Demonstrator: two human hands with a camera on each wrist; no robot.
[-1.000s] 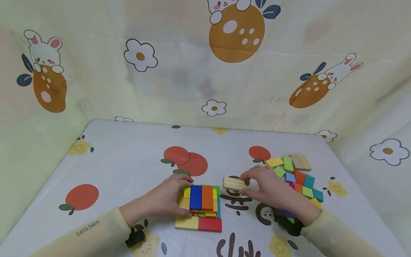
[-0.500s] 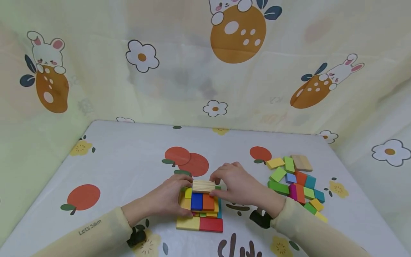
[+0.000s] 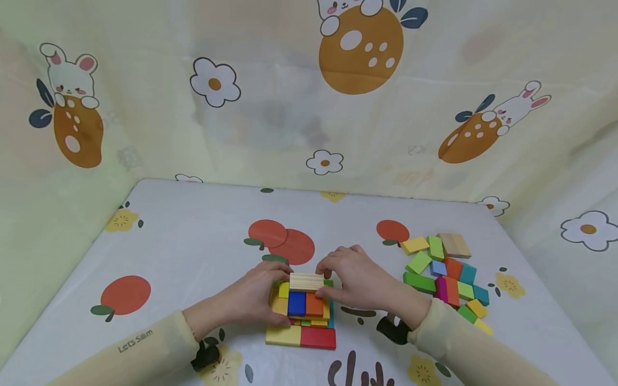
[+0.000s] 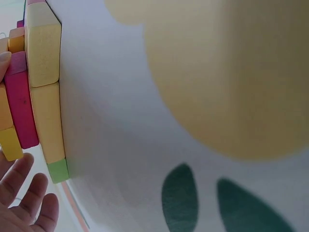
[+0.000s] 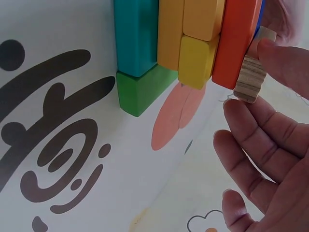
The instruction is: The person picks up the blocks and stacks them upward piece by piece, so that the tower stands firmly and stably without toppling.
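Observation:
A layered stack of coloured wooden blocks [image 3: 283, 336] stands on the table in front of the person. My left hand [image 3: 248, 297] holds its left side, thumb at the near end and fingers at the far end, by the yellow block [image 4: 12, 143]. My right hand [image 3: 362, 281] pinches a plain striped wooden block [image 3: 306, 282] between thumb and fingers. That block lies crosswise on top, over the far ends of a blue block [image 3: 296, 304] and an orange-red block [image 3: 314, 305]. In the right wrist view its end [image 5: 250, 79] sits against the orange-red block [image 5: 234, 43].
Several loose blocks lie to the right, among them a green block [image 3: 419, 282], a magenta block [image 3: 441, 288] and a plain wooden piece [image 3: 454, 245]. The table [image 3: 193, 230] has a printed white cover, with a patterned curtain [image 3: 270, 123] behind it.
My right hand has carried the plain wooden block left from beside the stack onto its top, then barely moved over the last half second. The left hand has kept its hold.

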